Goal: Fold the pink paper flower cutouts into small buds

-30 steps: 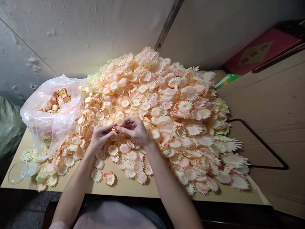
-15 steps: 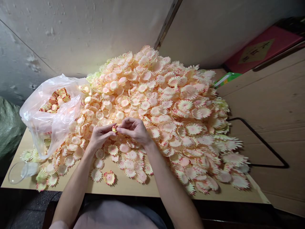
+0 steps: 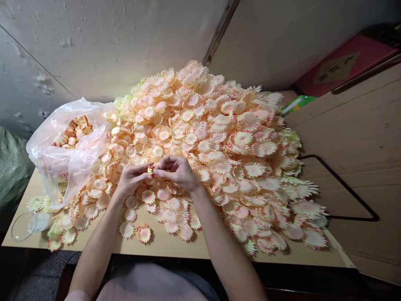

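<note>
Between the fingertips of my two hands is a small curled artificial flower piece (image 3: pixel 151 170), yellow with red edges. My left hand (image 3: pixel 133 177) pinches it from the left. From the other side my right hand (image 3: pixel 177 171) closes thumb and fingers on it. Both hands are just above the front of a big heap of pale pink and cream flower pieces (image 3: pixel 216 146) with notched edges. On the bare wood below, one yellow flower piece with red tips (image 3: pixel 144 233) lies by itself.
A thin white plastic bag (image 3: pixel 84 161) at the left holds several curled flower pieces (image 3: pixel 73 133). A clear plastic cup (image 3: pixel 21 228) lies at the left of the wooden table (image 3: pixel 175 249). At right are a bent black metal rod (image 3: pixel 347 188), cardboard (image 3: pixel 354 138) and a red box (image 3: pixel 344 65).
Almost nothing differs. Both hands stay at the same spot with the flower piece between them; the right fingers have shifted very slightly.
</note>
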Tool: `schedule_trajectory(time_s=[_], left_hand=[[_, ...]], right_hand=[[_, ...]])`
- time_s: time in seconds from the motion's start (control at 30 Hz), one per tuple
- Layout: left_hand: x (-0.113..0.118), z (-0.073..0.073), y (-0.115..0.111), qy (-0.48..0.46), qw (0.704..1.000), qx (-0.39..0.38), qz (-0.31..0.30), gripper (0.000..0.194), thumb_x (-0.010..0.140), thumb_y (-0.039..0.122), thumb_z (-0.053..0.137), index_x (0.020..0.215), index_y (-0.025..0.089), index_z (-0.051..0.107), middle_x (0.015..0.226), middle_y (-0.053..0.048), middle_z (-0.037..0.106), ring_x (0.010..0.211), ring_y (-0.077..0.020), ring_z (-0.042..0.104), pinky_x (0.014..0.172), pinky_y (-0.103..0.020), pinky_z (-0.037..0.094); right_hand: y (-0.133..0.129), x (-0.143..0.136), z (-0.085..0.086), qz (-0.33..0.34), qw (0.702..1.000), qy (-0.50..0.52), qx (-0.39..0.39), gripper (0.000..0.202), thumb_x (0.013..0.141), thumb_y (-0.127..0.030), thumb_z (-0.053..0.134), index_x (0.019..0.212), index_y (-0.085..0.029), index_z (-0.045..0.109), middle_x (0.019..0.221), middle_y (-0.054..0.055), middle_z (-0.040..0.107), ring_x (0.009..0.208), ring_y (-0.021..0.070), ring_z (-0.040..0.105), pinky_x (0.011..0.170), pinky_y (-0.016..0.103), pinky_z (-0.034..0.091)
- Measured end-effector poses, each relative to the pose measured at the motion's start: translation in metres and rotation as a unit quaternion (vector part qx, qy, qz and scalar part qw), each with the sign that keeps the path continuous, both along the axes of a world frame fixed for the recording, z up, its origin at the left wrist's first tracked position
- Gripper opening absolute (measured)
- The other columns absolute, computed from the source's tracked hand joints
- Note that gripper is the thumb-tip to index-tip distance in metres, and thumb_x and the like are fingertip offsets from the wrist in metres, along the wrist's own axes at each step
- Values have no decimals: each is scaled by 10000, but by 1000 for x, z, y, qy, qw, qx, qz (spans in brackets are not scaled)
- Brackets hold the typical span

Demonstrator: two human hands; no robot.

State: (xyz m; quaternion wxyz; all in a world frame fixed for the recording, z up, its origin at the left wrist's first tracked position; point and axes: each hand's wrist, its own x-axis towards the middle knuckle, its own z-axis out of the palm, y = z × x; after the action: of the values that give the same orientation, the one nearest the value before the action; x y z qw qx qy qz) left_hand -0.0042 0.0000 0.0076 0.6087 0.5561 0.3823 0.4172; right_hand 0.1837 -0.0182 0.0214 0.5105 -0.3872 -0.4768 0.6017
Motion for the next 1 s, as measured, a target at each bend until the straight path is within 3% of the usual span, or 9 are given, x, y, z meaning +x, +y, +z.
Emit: schedule_trajectory(time_s=[0.37, 0.7, 1.0], left_hand=[[-7, -3, 5, -52, 997, -47, -14, 462, 641, 360, 841, 1040, 143, 751, 869, -95, 777, 779, -230, 741, 731, -299, 599], [-2, 4, -1, -21, 999, -34, -21, 482, 610, 319, 860, 1045, 144, 749, 940, -103, 772, 902, -265, 731, 841, -356, 595], [-3, -1, 0, -24, 999, -38, -27, 488, 592, 289, 867, 1042, 143, 748, 948, -110, 770, 867, -264, 735, 759, -342, 624]], right_hand=[[2, -1, 2, -64, 998, 9, 0, 318, 612, -309, 841, 703, -193, 559, 715, -4, 692, 614, 108, 622, 638, 254, 538], [0, 0, 1, -10, 1000, -9, 7, 289, 656, -339, 820, 730, -192, 583, 722, -4, 676, 679, 136, 647, 691, 277, 541], [1, 0, 3, -6, 1000, 8, 1, 293, 644, -334, 837, 737, -197, 596, 739, 1, 692, 681, 140, 653, 710, 287, 550]])
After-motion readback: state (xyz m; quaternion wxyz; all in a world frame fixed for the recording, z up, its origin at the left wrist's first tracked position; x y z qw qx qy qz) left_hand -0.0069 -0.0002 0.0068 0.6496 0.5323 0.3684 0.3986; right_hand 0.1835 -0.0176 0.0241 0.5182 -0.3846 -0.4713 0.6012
